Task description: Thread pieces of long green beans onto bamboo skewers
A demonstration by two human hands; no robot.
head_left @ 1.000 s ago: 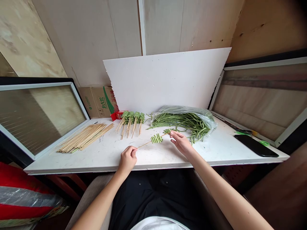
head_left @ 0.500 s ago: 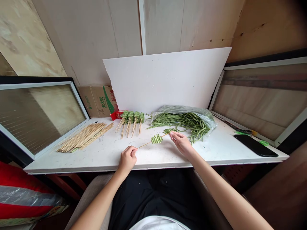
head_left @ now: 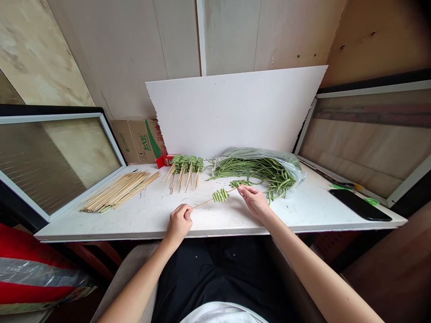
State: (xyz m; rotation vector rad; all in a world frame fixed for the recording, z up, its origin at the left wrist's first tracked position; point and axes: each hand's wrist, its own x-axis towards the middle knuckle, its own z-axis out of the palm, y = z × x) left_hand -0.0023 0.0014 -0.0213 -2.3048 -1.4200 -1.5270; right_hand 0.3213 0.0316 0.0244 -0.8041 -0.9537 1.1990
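Observation:
A bamboo skewer [head_left: 204, 203] slants above the table, threaded with a folded green bean [head_left: 221, 195] near its middle. My left hand [head_left: 179, 220] is closed around the skewer's near left end. At the other end, the fingers of my right hand [head_left: 252, 198] pinch the skewer near its tip; the tip itself is hidden by the fingers. Just beyond my right fingers lies a small heap of bean pieces [head_left: 238, 183]. Behind it, long green beans [head_left: 256, 168] spill out of a clear plastic bag [head_left: 294, 167].
Bare skewers [head_left: 121, 190] lie in a pile on the left of the white table [head_left: 144, 224]. Several filled skewers [head_left: 186, 166] are stacked by a cardboard box [head_left: 134, 141]. A black phone [head_left: 360, 205] and scissors [head_left: 341, 184] lie at the right. A white board [head_left: 235, 112] stands behind.
Both hands keep their hold on the skewer and have hardly moved. The whole view has shifted very slightly.

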